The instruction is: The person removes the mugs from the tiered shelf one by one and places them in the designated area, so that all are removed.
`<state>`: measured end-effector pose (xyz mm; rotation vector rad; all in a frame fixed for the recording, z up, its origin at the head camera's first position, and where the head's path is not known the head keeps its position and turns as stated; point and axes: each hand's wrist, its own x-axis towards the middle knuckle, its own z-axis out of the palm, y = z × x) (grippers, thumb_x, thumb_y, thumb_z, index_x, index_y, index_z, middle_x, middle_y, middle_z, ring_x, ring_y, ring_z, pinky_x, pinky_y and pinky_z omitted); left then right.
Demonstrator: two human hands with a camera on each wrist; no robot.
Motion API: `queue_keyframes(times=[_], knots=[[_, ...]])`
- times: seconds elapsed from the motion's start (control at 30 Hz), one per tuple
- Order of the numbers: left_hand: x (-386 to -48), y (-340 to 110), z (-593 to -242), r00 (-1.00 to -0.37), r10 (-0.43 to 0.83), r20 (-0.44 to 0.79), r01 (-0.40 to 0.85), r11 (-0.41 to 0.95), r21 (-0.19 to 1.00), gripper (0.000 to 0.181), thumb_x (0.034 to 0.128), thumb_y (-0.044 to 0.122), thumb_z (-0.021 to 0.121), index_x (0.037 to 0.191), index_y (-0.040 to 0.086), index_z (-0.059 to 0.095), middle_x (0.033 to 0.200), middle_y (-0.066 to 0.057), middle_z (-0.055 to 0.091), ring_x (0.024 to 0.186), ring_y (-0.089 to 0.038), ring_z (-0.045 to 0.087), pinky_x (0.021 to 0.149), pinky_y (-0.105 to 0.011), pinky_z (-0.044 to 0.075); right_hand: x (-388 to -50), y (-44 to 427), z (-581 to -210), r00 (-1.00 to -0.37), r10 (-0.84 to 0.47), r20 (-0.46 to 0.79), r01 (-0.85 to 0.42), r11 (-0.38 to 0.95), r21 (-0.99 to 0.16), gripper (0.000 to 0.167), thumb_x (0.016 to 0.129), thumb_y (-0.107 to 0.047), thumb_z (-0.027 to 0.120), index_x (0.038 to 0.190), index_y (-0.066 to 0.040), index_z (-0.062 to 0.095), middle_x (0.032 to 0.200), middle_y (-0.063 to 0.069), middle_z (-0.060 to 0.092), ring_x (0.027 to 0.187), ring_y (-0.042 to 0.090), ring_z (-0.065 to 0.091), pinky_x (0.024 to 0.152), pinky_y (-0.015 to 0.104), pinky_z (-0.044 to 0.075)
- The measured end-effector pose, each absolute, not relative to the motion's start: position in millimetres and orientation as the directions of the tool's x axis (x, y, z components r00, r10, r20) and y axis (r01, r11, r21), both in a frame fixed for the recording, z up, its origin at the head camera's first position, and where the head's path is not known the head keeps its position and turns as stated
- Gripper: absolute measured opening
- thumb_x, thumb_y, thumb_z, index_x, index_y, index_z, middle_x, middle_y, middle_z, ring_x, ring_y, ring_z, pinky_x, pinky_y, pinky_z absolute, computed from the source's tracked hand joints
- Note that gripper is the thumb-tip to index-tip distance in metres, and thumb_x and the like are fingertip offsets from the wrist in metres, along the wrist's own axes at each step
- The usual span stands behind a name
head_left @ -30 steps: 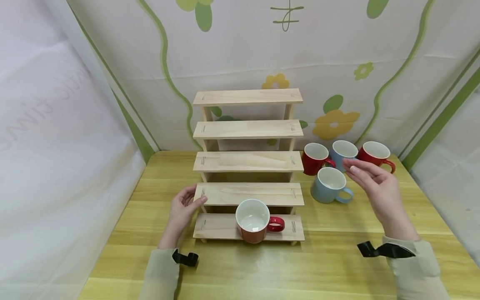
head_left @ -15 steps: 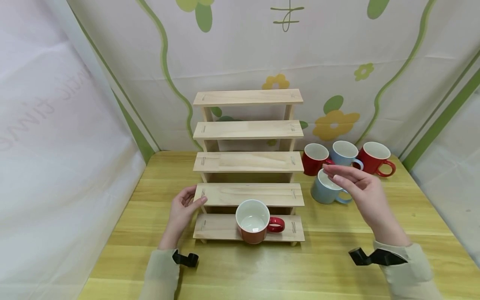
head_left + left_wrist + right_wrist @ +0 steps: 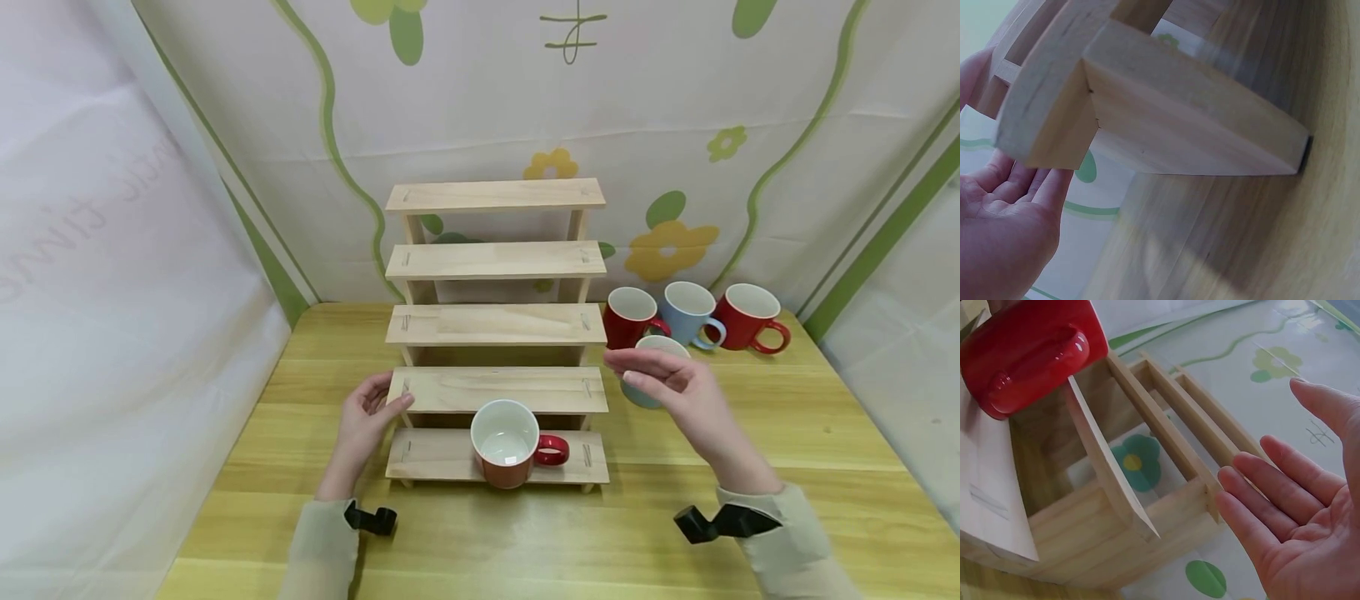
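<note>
A five-step wooden rack [image 3: 495, 325] stands mid-table. My left hand [image 3: 365, 429] grips the left end of its second-lowest board, thumb on top; in the left wrist view the fingers [image 3: 1050, 194] pass behind the board's end. On the lowest step a red mug [image 3: 506, 468] sits upright, its handle to the right; it also shows in the right wrist view [image 3: 1029, 362]. Fingers extended and palm bare, my right hand [image 3: 686, 404] hovers by the rack's right side. Whether its fingertips touch the rack I cannot tell. It partly covers a blue mug [image 3: 639, 395], whose handle is hidden.
Behind that mug stand a red mug [image 3: 628, 321], a second blue mug [image 3: 686, 321] and another red mug [image 3: 742, 321], all upright on the wood-grain table [image 3: 795, 467]. A flower-patterned curtain [image 3: 480, 92] hangs behind the rack.
My right hand has moved left and slightly toward me, from beside the mugs to the rack's right end, passing over the front blue mug. The left hand and the mugs have stayed put.
</note>
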<state>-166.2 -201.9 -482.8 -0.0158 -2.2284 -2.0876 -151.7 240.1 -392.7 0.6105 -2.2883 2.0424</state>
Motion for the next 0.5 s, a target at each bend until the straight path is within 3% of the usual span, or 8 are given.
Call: queue_keyframes(times=[0.27,0.5], knots=[[-166.3,-202.2,-483.2,-0.996,-0.052,0.069,0.066,0.058,0.996,0.052,0.0904,0.003,0.077,0.136,-0.005,0.054,0.133,-0.021,0.058,0.119,-0.023,0.056,0.101,-0.024,0.048,-148.8,229.5,-397.4,-0.915,-0.322,0.243,-0.282,0.082,-0.956,0.03,0.101,-0.006,0.064,0.129,0.003,0.065,0.128,0.018,0.067,0.117,0.033,0.064,0.097,0.031,0.053],[-166.5,-202.1,-484.0,-0.996,-0.054,0.077,0.074,0.059,0.996,0.051,0.0901,0.002,0.077,0.135,-0.006,0.055,0.132,-0.021,0.058,0.118,-0.023,0.056,0.101,-0.024,0.048,-145.6,226.5,-401.7,-0.909,-0.352,0.223,-0.262,0.066,-0.963,0.031,0.101,-0.006,0.065,0.131,0.001,0.065,0.131,0.017,0.066,0.118,0.032,0.064,0.096,0.035,0.054]])
